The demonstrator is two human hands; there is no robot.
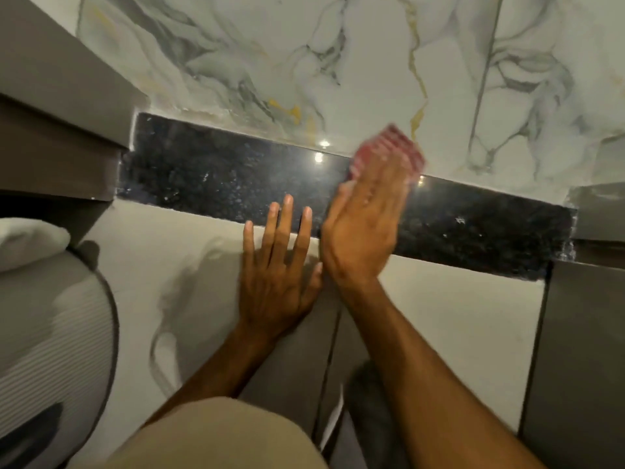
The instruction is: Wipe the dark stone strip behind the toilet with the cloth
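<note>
A dark speckled stone strip (209, 174) runs across the view from left to right, below the white marbled wall. My right hand (363, 225) lies flat on the strip near its middle and presses a red and white cloth (389, 152) onto it; the cloth sticks out past the fingertips toward the wall and is blurred. My left hand (277, 265) rests with fingers spread on the pale surface just in front of the strip, fingertips at the strip's near edge, holding nothing.
A grey boxed panel (57, 130) closes off the strip's left end and another grey panel (595, 211) its right end. A white ribbed rounded object (50, 333) sits at the lower left. A beige trouser leg (216, 438) fills the bottom middle.
</note>
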